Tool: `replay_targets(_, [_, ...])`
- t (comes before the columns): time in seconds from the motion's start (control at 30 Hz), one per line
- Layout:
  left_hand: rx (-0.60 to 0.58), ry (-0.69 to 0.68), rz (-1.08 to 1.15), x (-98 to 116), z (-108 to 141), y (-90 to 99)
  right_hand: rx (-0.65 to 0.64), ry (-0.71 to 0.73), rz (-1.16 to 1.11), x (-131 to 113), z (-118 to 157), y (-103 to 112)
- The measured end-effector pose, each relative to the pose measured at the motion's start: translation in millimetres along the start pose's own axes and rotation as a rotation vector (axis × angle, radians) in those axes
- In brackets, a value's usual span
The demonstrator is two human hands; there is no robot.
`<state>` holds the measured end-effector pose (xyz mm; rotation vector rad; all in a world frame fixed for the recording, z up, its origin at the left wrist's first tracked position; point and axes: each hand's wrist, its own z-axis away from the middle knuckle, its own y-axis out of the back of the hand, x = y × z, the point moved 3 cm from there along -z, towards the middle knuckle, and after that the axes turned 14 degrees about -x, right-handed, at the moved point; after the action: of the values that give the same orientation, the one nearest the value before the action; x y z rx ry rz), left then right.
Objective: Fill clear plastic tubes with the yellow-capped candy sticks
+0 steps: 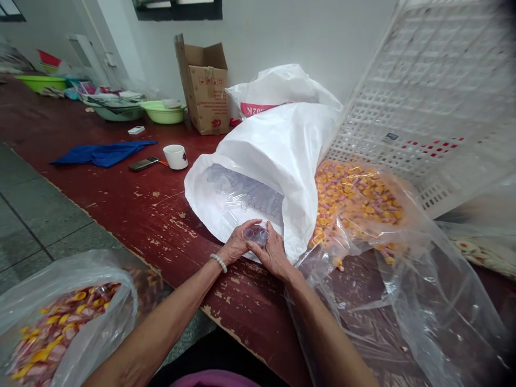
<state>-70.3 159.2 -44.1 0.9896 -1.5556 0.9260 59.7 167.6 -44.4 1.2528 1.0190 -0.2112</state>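
Note:
At the mouth of a large white sack (274,145), my left hand (237,240) and my right hand (274,251) close around a small bunch of clear plastic tubes (257,235) with round ends facing me. A bead bracelet circles my left wrist. Inside the sack lie many more clear tubes (245,185), stacked with their round ends showing. The sack rests on its side on a worn red table (161,215). How many tubes my fingers hold cannot be made out.
Right of the sack, yellow-and-pink small pieces (355,199) lie under clear plastic sheeting (419,301), beside a tilted white crate (403,107). A bag of similar pieces (60,328) stands lower left. A mug (176,157), phone (144,164), blue cloth (105,153) and cardboard box (207,94) sit farther back.

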Motion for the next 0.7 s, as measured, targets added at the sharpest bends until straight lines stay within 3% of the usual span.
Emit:
replay_targets(0.13, [0.022, -0.014, -0.103, 4, -1, -2.8, 0.01, 0.066, -0.01, 7, 6, 4])
replay_targets(0.3, [-0.022, 0.039, 0.124, 10, -2, -1.0, -0.012, 0.15, 0.002, 7, 2, 13])
replay_targets(0.5, [0.015, 0.1, 0.321, 12, 1, 7.2, -0.148, 0.281, 0.095, -2, 0, 17])
replay_targets(0.6, [0.068, 0.085, 0.405, 13, 2, 13.7, -0.083, 0.285, 0.076, -1, -1, 17])
replay_targets(0.7, [0.115, 0.072, 0.429, 14, 3, 20.9, 0.068, 0.179, -0.081, 1, -4, 18])
